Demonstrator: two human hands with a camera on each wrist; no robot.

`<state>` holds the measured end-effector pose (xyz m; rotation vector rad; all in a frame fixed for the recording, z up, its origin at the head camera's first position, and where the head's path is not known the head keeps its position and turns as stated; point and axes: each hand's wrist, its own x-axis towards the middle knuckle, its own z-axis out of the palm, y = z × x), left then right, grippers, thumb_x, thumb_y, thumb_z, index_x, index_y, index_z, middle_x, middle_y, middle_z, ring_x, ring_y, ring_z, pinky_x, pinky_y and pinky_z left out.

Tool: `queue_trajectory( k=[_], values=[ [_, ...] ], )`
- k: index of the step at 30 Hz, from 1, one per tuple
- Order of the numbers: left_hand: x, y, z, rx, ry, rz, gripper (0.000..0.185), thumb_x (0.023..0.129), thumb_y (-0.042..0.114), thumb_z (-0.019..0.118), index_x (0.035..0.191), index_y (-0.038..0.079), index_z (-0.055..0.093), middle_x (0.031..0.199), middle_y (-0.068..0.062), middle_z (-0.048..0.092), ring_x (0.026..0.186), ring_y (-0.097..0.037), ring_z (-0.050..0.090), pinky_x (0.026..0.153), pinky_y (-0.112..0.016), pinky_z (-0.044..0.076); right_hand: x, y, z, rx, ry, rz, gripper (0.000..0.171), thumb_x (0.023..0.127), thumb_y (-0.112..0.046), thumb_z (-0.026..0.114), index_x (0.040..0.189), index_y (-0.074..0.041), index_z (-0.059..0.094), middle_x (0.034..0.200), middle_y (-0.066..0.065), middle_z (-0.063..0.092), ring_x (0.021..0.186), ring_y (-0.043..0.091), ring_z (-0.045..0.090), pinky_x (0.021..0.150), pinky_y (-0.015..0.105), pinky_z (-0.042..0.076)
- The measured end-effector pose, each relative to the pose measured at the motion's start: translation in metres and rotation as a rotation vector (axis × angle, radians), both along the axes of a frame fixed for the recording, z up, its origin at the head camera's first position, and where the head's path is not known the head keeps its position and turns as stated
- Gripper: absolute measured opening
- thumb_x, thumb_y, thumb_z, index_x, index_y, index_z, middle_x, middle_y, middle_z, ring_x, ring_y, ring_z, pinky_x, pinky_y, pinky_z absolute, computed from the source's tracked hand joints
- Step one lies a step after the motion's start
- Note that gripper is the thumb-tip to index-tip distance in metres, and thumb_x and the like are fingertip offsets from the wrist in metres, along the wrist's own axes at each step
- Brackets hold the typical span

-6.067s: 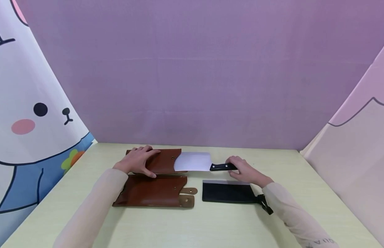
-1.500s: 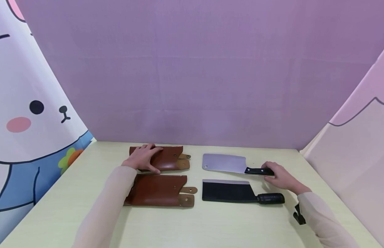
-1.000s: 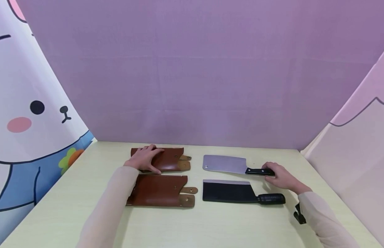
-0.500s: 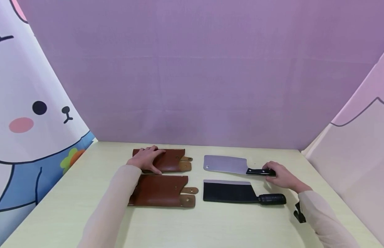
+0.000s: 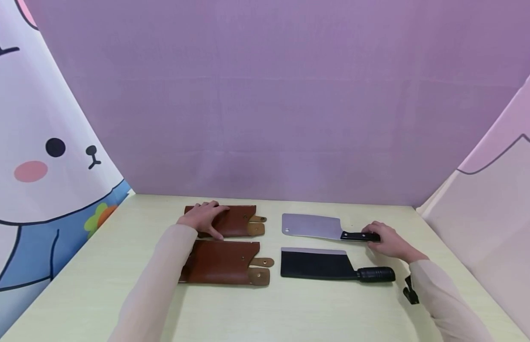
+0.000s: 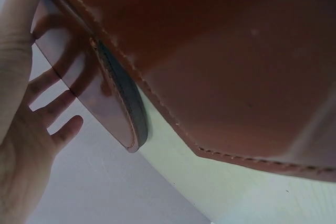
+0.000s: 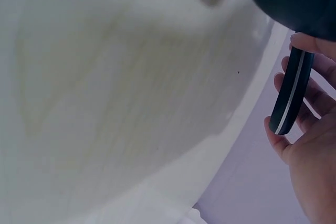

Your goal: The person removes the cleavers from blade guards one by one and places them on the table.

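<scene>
My left hand [image 5: 203, 219] spans the back brown leather knife sheath [image 5: 235, 223]. Its thumb is at the near edge and its fingers are at the far edge. In the left wrist view, some fingers [image 6: 58, 108] of that hand show past the leather. On the right, my right hand [image 5: 389, 241] holds the black handle [image 7: 292, 93] of a silver cleaver [image 5: 312, 225] between thumb and fingers. That cleaver's bare blade lies flat, pointing left toward the sheath's mouth, with a gap between them. The sheath's strap and flap hang unfastened.
In front lies a second brown sheath [image 5: 222, 263], its strap and flap loose. To its right is a black-bladed cleaver [image 5: 318, 264] with a ribbed black handle, close below my right hand. The pale table [image 5: 265, 313] ends at a purple backdrop [image 5: 265, 104].
About six seconds ago the silver blade was partly inside the back sheath; now it lies fully outside, farther right. Over the last second and a half both hands stay almost still.
</scene>
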<state>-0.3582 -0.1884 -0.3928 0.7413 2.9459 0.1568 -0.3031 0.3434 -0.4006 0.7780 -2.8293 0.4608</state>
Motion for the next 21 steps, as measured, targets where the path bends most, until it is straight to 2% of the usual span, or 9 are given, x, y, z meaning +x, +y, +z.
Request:
queue_trajectory(
  k=[10,21],
  values=[
    [-0.0011,0.0003,0.0015,-0.003,-0.028,0.009,0.098,0.062,0.057,0.075,0.142,0.018,0.034,0.140,-0.017,0.036,0.126,-0.042,0.036,0.102,-0.059,0.026,-0.0051,0.0012,-0.0033,0.027,0.025,0.002,0.026,0.071,0.001,0.063,0.097,0.000,0.064,0.090,0.009,0.061,0.086,0.029,0.057,0.072,0.049,0.044],
    [-0.0013,-0.0009,0.0006,-0.001,-0.054,0.020,0.095,0.064,0.057,0.074,0.142,0.020,0.034,0.142,-0.017,0.034,0.127,-0.042,0.035,0.101,-0.059,0.027,-0.0101,0.0016,-0.0080,0.052,0.007,-0.022,0.026,0.071,-0.002,0.063,0.097,-0.003,0.064,0.090,0.008,0.061,0.084,0.029,0.056,0.062,0.044,0.039]
  ],
)
